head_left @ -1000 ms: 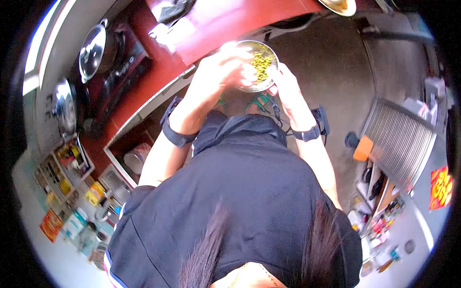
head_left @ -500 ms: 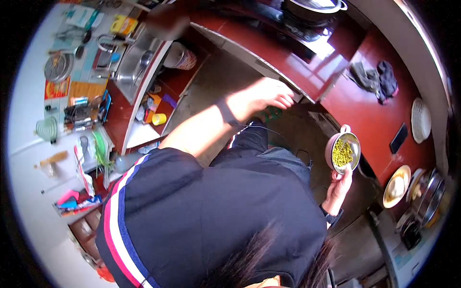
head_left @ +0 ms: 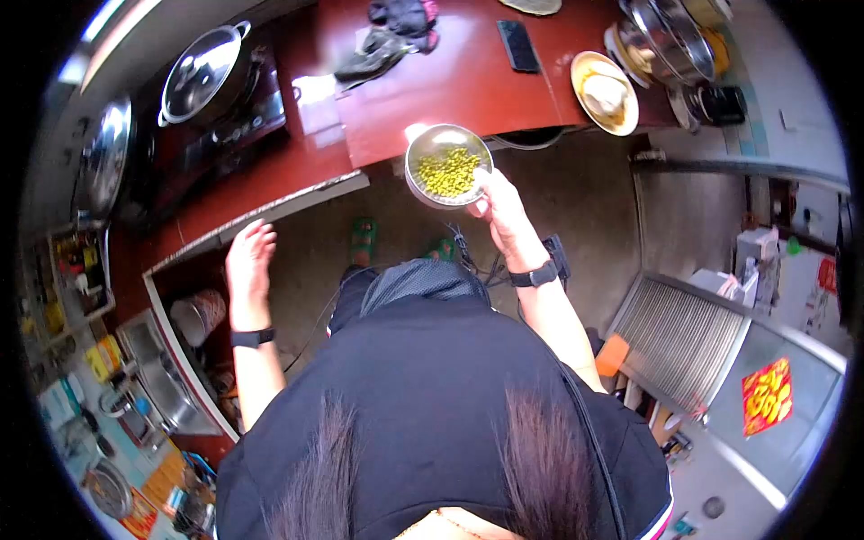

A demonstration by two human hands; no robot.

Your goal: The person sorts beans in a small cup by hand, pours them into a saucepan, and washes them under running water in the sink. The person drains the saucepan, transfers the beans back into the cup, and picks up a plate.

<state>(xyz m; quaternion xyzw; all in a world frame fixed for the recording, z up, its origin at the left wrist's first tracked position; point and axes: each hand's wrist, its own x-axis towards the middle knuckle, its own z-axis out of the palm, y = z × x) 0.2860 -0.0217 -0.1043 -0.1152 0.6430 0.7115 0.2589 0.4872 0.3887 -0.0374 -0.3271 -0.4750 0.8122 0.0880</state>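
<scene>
My right hand [head_left: 502,207] grips the near right rim of a round metal bowl [head_left: 410,175], thumb over the edge. Small green beans [head_left: 450,173], which look like mung beans, lie inside it, mostly toward the near side. The bowl is held up in front of the red counter's edge. My left hand [head_left: 250,263] hangs to the left, loosely open with slightly curled fingers and nothing in it. It is nearest the edge of the left counter section.
On the red counter [head_left: 450,81] are a phone [head_left: 517,47], dark cloths [head_left: 387,40] and a plate [head_left: 580,72] with pale food. A lidded pot [head_left: 205,76] stands on the stove at left. Below left are a bucket [head_left: 200,317] and a sink [head_left: 166,378].
My view has swung right, so the counter now lies ahead. My left hand has dropped from its outstretched reach to my left side. The bowl is still in my right hand, now before me.
</scene>
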